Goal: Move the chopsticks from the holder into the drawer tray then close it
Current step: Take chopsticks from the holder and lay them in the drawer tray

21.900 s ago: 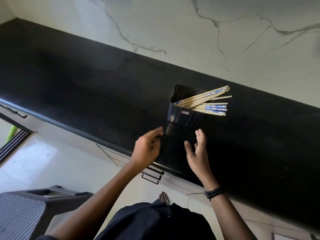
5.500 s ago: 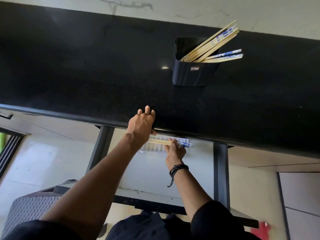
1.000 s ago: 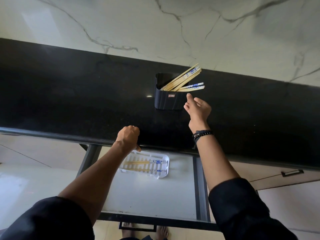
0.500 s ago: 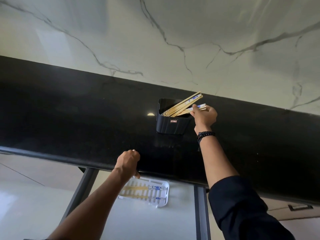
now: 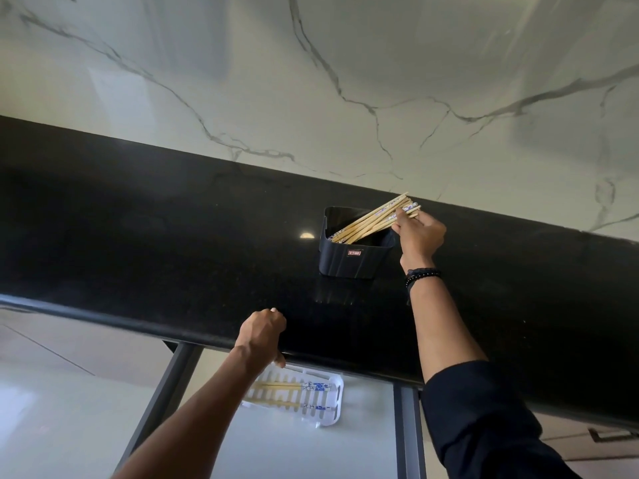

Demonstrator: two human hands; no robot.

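A black holder [image 5: 352,259] stands on the black countertop [image 5: 173,243] near the wall, with several wooden chopsticks [image 5: 370,221] leaning out to the right. My right hand [image 5: 420,235] pinches the blue-patterned upper ends of those chopsticks, which still rest in the holder. My left hand [image 5: 262,333] is curled over the counter's front edge. Below it the drawer [image 5: 363,451] is pulled out, and a white slotted tray [image 5: 332,406] inside holds a few chopsticks [image 5: 294,387] lying flat.
A marble wall [image 5: 345,81] rises right behind the holder. The drawer's dark side rails [image 5: 409,433] run toward me. Another drawer handle [image 5: 612,434] shows at the lower right. Pale floor lies to the left of the drawer.
My right hand has reached up from beside the holder and closed its fingers on the chopsticks' top ends. My view has tilted up toward the wall. The left hand stays on the counter edge.
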